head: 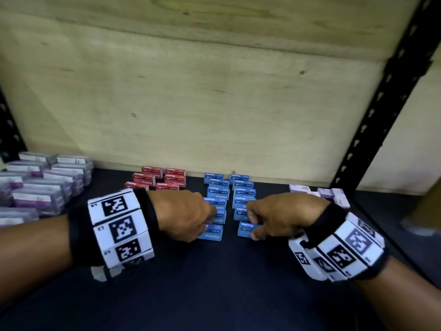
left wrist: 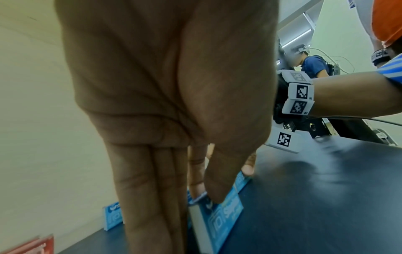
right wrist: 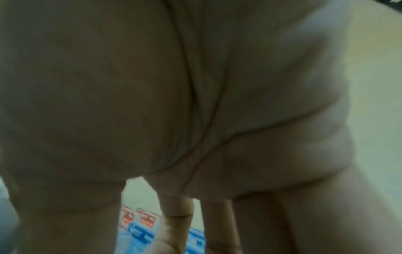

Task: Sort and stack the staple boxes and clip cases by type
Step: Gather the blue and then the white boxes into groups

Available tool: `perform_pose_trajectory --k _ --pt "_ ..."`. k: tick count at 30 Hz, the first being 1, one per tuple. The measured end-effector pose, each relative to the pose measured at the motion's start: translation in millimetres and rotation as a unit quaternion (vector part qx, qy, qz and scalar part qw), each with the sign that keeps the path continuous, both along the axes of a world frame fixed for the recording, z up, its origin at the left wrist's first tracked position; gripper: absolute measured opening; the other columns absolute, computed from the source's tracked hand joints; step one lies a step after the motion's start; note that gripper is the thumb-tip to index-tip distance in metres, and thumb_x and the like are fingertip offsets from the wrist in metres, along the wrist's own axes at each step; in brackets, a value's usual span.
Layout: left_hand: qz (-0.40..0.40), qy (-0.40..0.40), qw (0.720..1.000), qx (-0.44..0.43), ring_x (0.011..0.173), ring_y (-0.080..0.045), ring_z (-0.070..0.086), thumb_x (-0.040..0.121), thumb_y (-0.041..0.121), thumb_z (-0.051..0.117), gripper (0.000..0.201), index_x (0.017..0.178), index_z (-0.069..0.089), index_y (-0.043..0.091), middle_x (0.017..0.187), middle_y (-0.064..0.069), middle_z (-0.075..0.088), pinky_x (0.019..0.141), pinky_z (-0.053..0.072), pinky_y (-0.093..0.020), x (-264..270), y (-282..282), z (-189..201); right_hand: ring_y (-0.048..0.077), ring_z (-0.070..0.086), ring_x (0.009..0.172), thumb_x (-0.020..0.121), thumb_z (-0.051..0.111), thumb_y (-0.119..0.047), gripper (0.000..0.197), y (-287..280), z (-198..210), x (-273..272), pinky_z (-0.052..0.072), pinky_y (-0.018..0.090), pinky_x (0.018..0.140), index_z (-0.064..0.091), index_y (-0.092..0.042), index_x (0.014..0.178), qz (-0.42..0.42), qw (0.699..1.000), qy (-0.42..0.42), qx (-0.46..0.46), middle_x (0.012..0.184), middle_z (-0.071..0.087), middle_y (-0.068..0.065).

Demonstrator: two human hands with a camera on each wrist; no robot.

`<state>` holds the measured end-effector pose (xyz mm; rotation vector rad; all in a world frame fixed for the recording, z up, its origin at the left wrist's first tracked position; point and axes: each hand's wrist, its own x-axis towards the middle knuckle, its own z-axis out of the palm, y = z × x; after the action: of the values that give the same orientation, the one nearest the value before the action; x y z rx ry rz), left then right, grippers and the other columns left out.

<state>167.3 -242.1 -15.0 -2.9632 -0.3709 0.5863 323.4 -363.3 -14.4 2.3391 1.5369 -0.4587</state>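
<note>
Both hands work the blue staple boxes, two columns mid-shelf, nearest boxes first. Left hand [head: 188,215] grip pinches the front left blue box [head: 211,232]; right hand [head: 281,215] grip pinches the front right blue box [head: 247,228], likely to stack both columns together. Red boxes [head: 156,179] and clip cases [head: 40,185] sit apart by type.

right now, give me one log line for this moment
left hand: grips blue box | right hand: grips blue box | red boxes: grouped at back | clear cases: far left

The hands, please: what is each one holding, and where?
Left hand and right hand each pinch the nearest blue staple box of their row by its ends.
</note>
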Motion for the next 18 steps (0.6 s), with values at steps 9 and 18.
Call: perform_pose_trajectory --k 9,18 --pt "0.016 -0.033 0.999 -0.034 0.084 -0.020 0.054 0.097 0.045 0.048 0.020 0.105 0.049 0.027 0.088 0.006 0.051 0.080 0.049 -0.032 -3 6 -5 0.024 0.068 0.093 0.082 0.072 -0.050 0.033 -4 -2 10 0.056 0.043 0.086 0.051 -0.033 0.102 -0.022 0.999 0.033 -0.009 0.099 0.065 -0.005" --pt "-0.003 -0.045 0.997 -0.054 0.070 -0.010 0.051 0.095 0.037 0.057 0.023 0.114 0.056 0.024 0.073 0.014 0.046 0.071 0.046 -0.028 8 14 -3 0.015 0.060 0.070 0.088 0.073 -0.033 0.017 -2 -5 25 0.054 0.035 0.073 0.059 -0.030 0.097 -0.042 0.993 0.107 0.008 0.079 0.064 -0.009"
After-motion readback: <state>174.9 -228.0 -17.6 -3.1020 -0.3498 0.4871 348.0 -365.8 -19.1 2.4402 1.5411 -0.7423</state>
